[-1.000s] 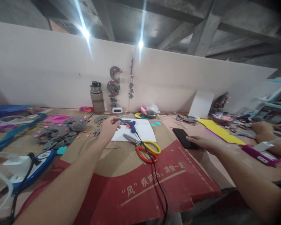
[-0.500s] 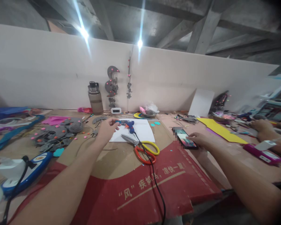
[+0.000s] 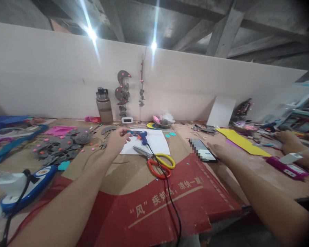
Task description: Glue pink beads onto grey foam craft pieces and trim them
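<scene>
My left hand [image 3: 118, 140] is closed in a pinch above the left side of a white sheet [image 3: 159, 145]. A bit of teal shows at its fingertips, by the front end of a blue glue gun [image 3: 143, 137]; I cannot tell whether it belongs to the gun. The gun lies on the sheet, its black cord running toward me. Beside the right edge of a smartphone [image 3: 203, 151], my right hand [image 3: 217, 151] rests with fingers stretched out, holding nothing. Scissors [image 3: 158, 161] with one red and one yellow handle lie open-bladed between the hands.
Grey felt pieces with pink and orange balls [image 3: 61, 147] are heaped at left, near a blue power strip [image 3: 28, 192]. A bottle [image 3: 104, 106] stands by the wall. Yellow sheet [image 3: 243, 142] and magenta power strip [image 3: 287, 168] lie at right, near another person's hand [image 3: 287, 139].
My right hand has drawn back from over the phone's screen to its right edge. The screen has turned from a colourful picture to mostly white. My left hand is nearly unchanged.
</scene>
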The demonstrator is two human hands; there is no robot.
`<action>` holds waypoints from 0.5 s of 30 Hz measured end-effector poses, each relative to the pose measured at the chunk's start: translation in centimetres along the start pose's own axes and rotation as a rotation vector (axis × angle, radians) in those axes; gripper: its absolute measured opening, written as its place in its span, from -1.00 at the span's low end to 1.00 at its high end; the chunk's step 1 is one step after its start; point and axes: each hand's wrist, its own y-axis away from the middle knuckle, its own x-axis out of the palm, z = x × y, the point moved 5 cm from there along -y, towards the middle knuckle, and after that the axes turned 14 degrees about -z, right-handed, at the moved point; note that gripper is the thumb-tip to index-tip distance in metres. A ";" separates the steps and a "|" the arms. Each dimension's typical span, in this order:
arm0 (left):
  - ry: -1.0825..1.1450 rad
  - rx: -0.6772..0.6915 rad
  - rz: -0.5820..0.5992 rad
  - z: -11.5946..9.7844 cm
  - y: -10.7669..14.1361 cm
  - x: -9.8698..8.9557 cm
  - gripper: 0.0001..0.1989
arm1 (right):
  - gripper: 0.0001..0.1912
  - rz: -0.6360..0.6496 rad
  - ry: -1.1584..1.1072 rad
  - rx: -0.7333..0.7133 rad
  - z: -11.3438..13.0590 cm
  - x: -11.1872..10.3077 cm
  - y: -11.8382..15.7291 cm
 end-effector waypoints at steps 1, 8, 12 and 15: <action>0.005 0.000 0.001 -0.1 0.0 0.0 -0.80 | -0.37 0.017 -0.007 0.008 0.0 0.0 0.1; 0.031 -0.010 -0.006 -0.1 0.0 0.0 -0.79 | -0.31 0.107 -0.061 0.056 0.1 -0.1 0.7; 0.004 0.007 0.002 -0.1 0.0 0.0 -0.79 | -0.32 0.107 -0.086 0.075 0.3 -0.3 0.9; -0.013 0.010 -0.001 0.0 -0.1 0.0 -0.79 | -0.33 0.113 -0.103 0.089 0.3 -0.3 0.9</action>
